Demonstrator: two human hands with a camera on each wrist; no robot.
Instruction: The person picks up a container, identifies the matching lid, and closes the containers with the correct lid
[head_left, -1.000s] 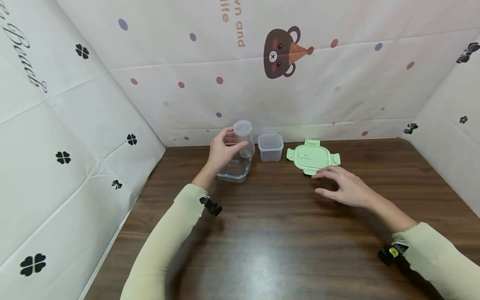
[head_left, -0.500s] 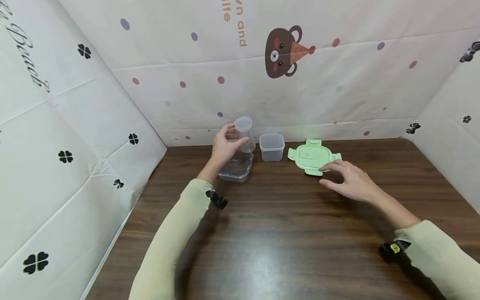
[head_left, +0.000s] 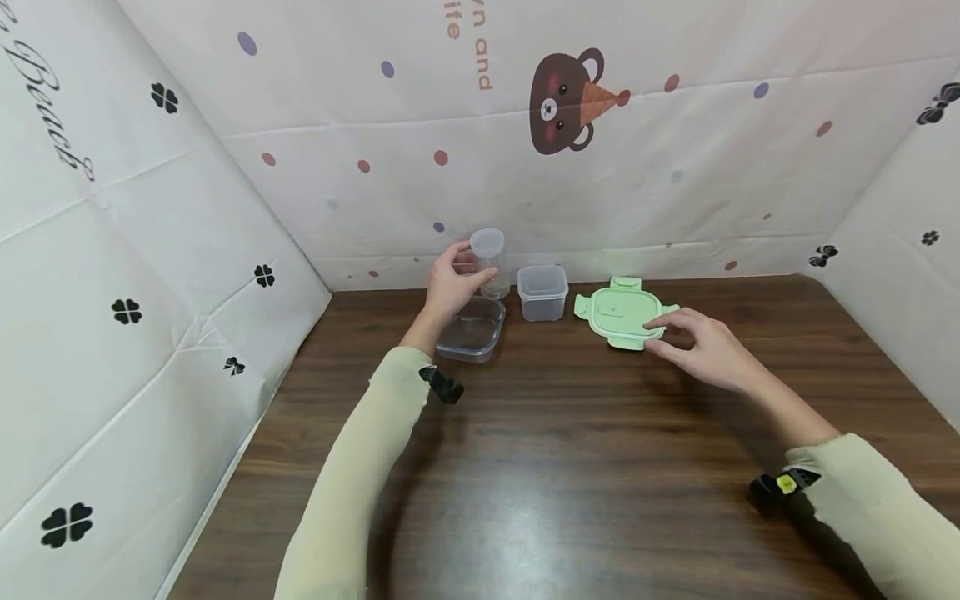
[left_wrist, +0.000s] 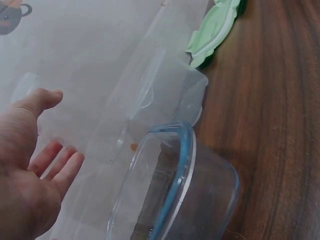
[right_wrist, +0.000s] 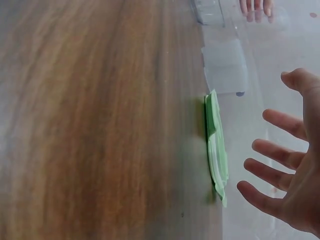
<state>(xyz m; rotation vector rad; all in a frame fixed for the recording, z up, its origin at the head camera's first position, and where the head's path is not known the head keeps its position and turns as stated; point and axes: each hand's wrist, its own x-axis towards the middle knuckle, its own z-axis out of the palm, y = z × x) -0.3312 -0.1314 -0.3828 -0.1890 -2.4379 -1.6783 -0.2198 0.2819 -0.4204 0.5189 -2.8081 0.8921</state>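
My left hand (head_left: 447, 290) grips a clear cylindrical container (head_left: 489, 243) with a frosted round top, held upright above the back of a rectangular glass food container (head_left: 467, 357). In the left wrist view the thumb and fingers curve round this see-through cylinder, which is hard to make out; the glass container (left_wrist: 207, 195) stands below. My right hand (head_left: 708, 348) hovers at the right side of a light green lid (head_left: 617, 312) with side flaps, its fingers spread and holding nothing. The right wrist view has the lid (right_wrist: 216, 145) flat on the table, apart from the fingers.
Between the glass container and the lid stands a small frosted square plastic container (head_left: 542, 307). All sit along the back of the dark wooden table (head_left: 525, 467). Printed white sheets (head_left: 360, 208) rise behind and at both sides.
My left hand has lifted the cylindrical container up and slightly back, away from the glass container. My right hand has moved a little right and back, along the green lid's edge.
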